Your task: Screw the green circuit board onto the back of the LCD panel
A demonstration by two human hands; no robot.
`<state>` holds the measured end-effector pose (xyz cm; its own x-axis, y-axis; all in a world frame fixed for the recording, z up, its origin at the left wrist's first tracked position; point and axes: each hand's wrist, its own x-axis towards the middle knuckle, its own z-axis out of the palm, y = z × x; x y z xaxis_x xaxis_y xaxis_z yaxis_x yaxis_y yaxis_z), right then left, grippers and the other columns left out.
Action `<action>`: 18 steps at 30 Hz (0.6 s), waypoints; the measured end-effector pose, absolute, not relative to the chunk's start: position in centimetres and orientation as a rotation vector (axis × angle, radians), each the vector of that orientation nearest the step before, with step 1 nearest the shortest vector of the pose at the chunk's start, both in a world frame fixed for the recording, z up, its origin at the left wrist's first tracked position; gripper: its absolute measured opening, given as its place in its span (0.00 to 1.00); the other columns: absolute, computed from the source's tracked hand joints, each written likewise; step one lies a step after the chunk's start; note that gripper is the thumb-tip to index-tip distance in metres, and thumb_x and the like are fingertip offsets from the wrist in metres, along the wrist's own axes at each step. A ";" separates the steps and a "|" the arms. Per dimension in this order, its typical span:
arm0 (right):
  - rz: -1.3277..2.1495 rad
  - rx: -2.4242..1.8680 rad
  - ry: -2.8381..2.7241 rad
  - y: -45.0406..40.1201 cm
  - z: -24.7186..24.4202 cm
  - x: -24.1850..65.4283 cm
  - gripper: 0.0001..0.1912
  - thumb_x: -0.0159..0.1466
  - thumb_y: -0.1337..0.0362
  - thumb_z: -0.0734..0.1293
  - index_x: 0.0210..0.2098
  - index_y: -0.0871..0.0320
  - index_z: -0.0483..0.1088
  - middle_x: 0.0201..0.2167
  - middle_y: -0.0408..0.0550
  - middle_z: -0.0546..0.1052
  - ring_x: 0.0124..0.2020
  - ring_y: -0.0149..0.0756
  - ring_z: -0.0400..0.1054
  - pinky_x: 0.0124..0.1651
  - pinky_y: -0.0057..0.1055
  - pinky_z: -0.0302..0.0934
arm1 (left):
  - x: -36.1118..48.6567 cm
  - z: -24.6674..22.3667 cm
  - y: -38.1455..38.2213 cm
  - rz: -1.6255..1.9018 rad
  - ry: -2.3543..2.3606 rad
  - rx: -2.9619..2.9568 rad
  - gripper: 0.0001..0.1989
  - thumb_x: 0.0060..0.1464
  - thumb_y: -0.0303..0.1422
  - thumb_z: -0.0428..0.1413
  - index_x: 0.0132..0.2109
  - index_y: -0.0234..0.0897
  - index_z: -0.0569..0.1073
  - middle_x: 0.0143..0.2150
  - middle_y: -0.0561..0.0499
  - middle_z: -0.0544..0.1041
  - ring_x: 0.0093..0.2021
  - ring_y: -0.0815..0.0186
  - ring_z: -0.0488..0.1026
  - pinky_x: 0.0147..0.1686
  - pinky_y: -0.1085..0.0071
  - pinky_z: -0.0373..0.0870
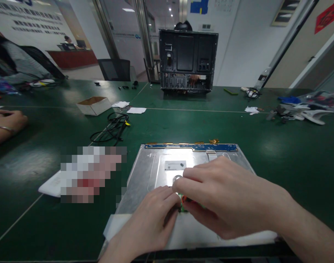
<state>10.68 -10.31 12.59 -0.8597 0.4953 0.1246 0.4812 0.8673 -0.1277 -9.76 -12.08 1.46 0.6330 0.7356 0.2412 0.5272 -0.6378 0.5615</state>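
The silver metal back of a flat display panel (139,175) lies in front of me. A blue circuit strip (194,147) runs along its far edge, and a white ribbon cable (211,155) comes off that strip. Over the panel's middle, a small green circuit board (182,207) shows between my hands. My left hand (156,213) is closed at the board's left edge, its fingertips partly hidden. My right hand (224,197) is pinched above the board. Beneath its fingers peeks a red-orange piece (184,199), mostly covered, so its kind cannot be made out.
White sheeting (116,223) covers the panel's near edge. To the left are a black cable (113,128), an open cardboard box (94,106) and a partly blurred white object (50,184). Another person's hand (10,122) rests far left. A black cabinet frame (187,60) stands at the back.
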 end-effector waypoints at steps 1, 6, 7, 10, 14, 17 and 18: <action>0.120 -0.767 -2.880 -10.2 12.5 10.7 0.02 0.65 0.64 0.60 0.36 0.56 0.63 0.30 0.41 0.72 0.25 0.30 0.58 0.25 0.32 0.40 | -9.8 1.4 -12.1 0.636 1.003 2.418 0.08 0.52 0.23 0.48 0.37 0.39 0.69 0.37 0.48 0.76 0.38 0.59 0.74 0.38 0.66 0.69; 0.074 -0.786 -2.884 -10.1 12.4 10.6 0.05 0.68 0.61 0.59 0.37 0.55 0.63 0.27 0.40 0.71 0.24 0.31 0.59 0.25 0.33 0.39 | -9.9 1.2 -12.1 0.625 1.009 2.437 0.06 0.54 0.24 0.48 0.36 0.39 0.68 0.37 0.47 0.76 0.39 0.58 0.74 0.39 0.64 0.70; 0.084 -0.785 -2.890 -10.1 12.4 10.6 0.05 0.68 0.61 0.59 0.37 0.55 0.63 0.28 0.40 0.72 0.25 0.31 0.59 0.25 0.33 0.39 | -9.9 1.2 -12.1 0.619 1.010 2.435 0.07 0.53 0.24 0.48 0.36 0.39 0.68 0.37 0.47 0.76 0.39 0.58 0.74 0.39 0.64 0.70; 0.167 -0.780 -2.890 -10.2 12.7 10.6 0.05 0.66 0.61 0.61 0.37 0.56 0.63 0.30 0.41 0.72 0.25 0.31 0.59 0.25 0.33 0.41 | -9.8 1.3 -12.0 0.602 1.008 2.419 0.08 0.53 0.24 0.48 0.37 0.39 0.69 0.38 0.47 0.76 0.40 0.58 0.74 0.41 0.64 0.71; 0.272 -0.763 -2.879 -10.4 12.8 10.7 0.05 0.60 0.64 0.63 0.36 0.57 0.62 0.31 0.42 0.72 0.26 0.31 0.59 0.24 0.33 0.44 | -9.8 1.3 -12.0 0.594 0.999 2.403 0.08 0.53 0.24 0.48 0.38 0.39 0.70 0.40 0.47 0.76 0.41 0.58 0.74 0.42 0.65 0.71; 0.237 -0.756 -2.890 -10.4 12.7 10.7 0.05 0.59 0.66 0.62 0.35 0.57 0.62 0.31 0.41 0.71 0.26 0.31 0.58 0.24 0.33 0.44 | -9.8 1.3 -12.0 0.595 1.005 2.416 0.07 0.54 0.24 0.48 0.38 0.39 0.69 0.40 0.47 0.76 0.41 0.58 0.74 0.40 0.65 0.71; 0.212 -0.757 -2.892 -10.4 12.6 10.7 0.04 0.60 0.66 0.62 0.36 0.56 0.62 0.31 0.41 0.71 0.26 0.31 0.58 0.24 0.33 0.44 | -9.8 1.3 -12.0 0.607 1.009 2.423 0.07 0.54 0.24 0.48 0.37 0.39 0.68 0.40 0.47 0.76 0.41 0.58 0.74 0.40 0.65 0.70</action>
